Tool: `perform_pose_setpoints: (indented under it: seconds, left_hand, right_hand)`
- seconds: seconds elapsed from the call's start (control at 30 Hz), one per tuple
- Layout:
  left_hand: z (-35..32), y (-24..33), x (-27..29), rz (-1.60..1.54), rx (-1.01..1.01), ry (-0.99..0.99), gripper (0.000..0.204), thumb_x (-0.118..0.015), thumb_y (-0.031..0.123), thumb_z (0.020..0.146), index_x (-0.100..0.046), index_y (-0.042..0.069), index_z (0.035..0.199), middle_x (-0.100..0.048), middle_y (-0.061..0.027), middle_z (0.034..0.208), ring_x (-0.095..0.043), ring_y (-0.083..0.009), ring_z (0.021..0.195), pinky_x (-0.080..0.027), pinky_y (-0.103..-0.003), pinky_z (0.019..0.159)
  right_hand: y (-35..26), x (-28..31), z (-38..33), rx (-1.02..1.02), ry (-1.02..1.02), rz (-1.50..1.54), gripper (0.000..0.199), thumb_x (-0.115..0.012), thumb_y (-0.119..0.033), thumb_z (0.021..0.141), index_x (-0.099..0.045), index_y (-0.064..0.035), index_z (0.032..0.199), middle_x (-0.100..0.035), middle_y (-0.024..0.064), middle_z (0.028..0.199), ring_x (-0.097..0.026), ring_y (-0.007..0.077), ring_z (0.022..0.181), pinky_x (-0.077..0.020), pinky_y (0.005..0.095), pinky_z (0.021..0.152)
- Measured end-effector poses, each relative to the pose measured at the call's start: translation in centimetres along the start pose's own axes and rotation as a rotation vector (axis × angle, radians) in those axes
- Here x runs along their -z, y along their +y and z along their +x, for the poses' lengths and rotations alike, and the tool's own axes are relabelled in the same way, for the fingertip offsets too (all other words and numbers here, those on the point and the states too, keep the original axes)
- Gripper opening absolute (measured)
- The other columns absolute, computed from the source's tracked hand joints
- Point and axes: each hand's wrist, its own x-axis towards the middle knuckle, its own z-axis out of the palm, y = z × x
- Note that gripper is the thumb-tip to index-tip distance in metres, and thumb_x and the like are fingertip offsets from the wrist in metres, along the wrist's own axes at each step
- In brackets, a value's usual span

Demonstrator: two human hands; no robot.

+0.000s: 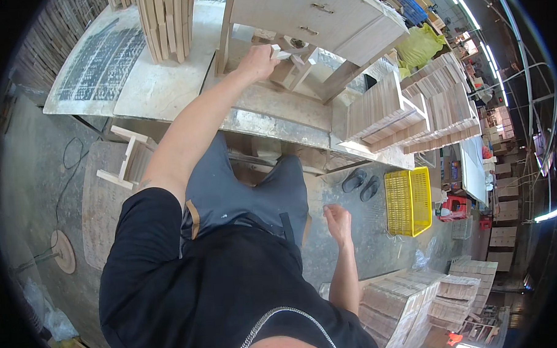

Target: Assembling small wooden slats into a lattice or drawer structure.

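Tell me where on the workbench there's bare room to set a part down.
Bare bench top lies between the upright stack of wooden slats and the drawer cabinet. It's crowded around the left hand, among small wooden blocks.
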Motion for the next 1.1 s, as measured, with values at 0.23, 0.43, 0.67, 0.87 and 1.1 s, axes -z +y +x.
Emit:
perform_pose_setpoints:
  seconds: [0.23, 0.43, 0.67, 0.87, 1.1]
  left_hand:
    - [-0.1, 0.5, -0.3, 0.002, 0.037, -0.022, 0.032, -0.07, 0.024, 0.092, -0.067, 0.0, 0.113, -0.07, -0.0255, 0.111, -0.066, -0.0437, 0.108, -0.052, -0.05, 0.091]
    - [-0.2, -0.8, 0.7, -0.012, 0.026, -0.024, 0.033, -0.07, 0.028, 0.091, -0.067, 0.001, 0.111, -0.07, -0.0243, 0.113, -0.066, -0.0427, 0.108, -0.054, -0.052, 0.09]
    - [-0.2, -0.6, 0.2, -0.04, 0.029, 0.032, 0.03, -0.069, 0.024, 0.093, -0.068, 0.0, 0.112, -0.071, -0.0253, 0.108, -0.066, -0.044, 0.105, -0.053, -0.051, 0.088]
    - [-0.3, -0.3, 0.0, -0.014, 0.038, 0.0, 0.033, -0.07, 0.026, 0.091, -0.068, -0.001, 0.109, -0.071, -0.0254, 0.109, -0.067, -0.043, 0.105, -0.054, -0.051, 0.089]
    - [-1.2, 0.3, 0.6, -0.032, 0.054, 0.052, 0.03, -0.07, 0.024, 0.09, -0.07, -0.002, 0.105, -0.072, -0.0252, 0.104, -0.068, -0.0422, 0.101, -0.054, -0.049, 0.088]
  right_hand:
    - [-4.9, -0.4, 4.3, 0.125, -0.078, 0.004, 0.021, -0.07, -0.018, 0.094, -0.074, 0.0027, 0.1, -0.075, 0.0181, 0.085, -0.075, 0.026, 0.08, -0.0569, 0.035, 0.073]
    - [-12.0, -0.5, 5.3, 0.295, -0.084, 0.047, 0.019, -0.07, -0.013, 0.093, -0.073, 0.0037, 0.102, -0.075, 0.0159, 0.09, -0.073, 0.0228, 0.084, -0.0557, 0.0333, 0.079]
    - [-11.2, -0.8, 5.5, 0.379, -0.092, 0.058, 0.014, -0.07, -0.01, 0.093, -0.073, 0.0024, 0.1, -0.073, 0.0165, 0.092, -0.073, 0.0265, 0.083, -0.0564, 0.0361, 0.075]
    - [-10.9, -0.1, 5.3, 0.277, -0.125, 0.042, 0.019, -0.07, -0.012, 0.093, -0.074, 0.0035, 0.102, -0.075, 0.0164, 0.095, -0.073, 0.025, 0.086, -0.0563, 0.0346, 0.08]
    - [-12.2, 1.7, 5.3, 0.363, -0.057, 0.07, 0.015, -0.07, -0.01, 0.093, -0.073, 0.0031, 0.098, -0.073, 0.0156, 0.092, -0.073, 0.0256, 0.082, -0.0565, 0.0351, 0.076]
